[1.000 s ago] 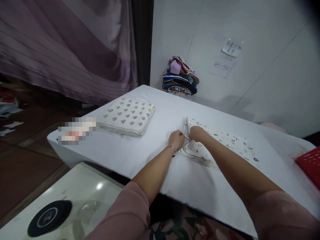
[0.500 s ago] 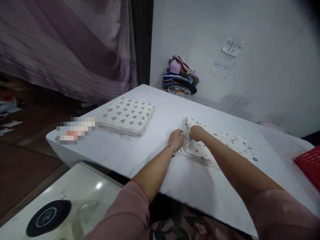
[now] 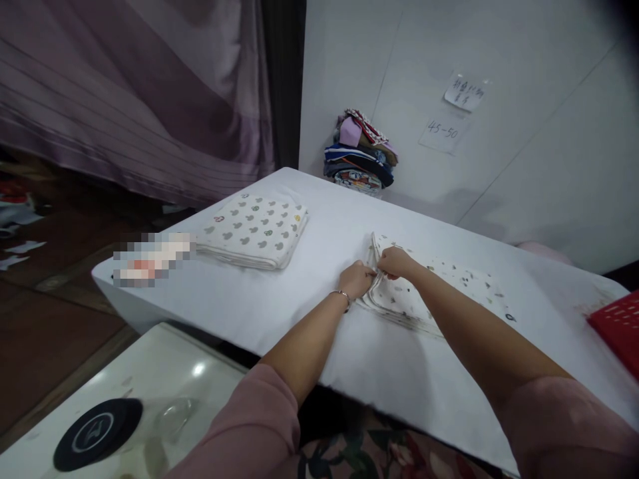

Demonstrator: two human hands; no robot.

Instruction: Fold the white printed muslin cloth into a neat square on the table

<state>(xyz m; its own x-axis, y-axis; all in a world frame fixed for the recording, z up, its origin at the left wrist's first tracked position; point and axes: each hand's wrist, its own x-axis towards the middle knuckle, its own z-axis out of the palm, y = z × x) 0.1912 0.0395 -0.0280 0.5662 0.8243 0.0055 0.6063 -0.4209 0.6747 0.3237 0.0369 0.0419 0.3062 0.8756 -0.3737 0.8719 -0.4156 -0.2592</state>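
A folded white cloth (image 3: 469, 287) with small scattered prints lies in layers on the white-covered table. At its left end my left hand (image 3: 355, 279), with a bracelet at the wrist, is closed on the raised edge. Close beside it, my right hand (image 3: 397, 262) pinches the same edge from the right. The fingertips of both hands almost meet, and the cloth between them is partly hidden. To the left rests another folded white cloth (image 3: 259, 229), printed with grey shapes and a few coloured ones; neither hand touches it.
A pile of folded clothes (image 3: 358, 153) stands behind the table against the wall. A red basket (image 3: 619, 329) sits at the right edge. On the lower white surface (image 3: 210, 372) at front left lies a round black object (image 3: 97, 434). A pinkish curtain (image 3: 134, 100) hangs at back left.
My left hand has shifted slightly right and up, from beside the cloth's edge onto it, closer to my right hand. The right hand's grip has dipped slightly; the other cloth stayed put.
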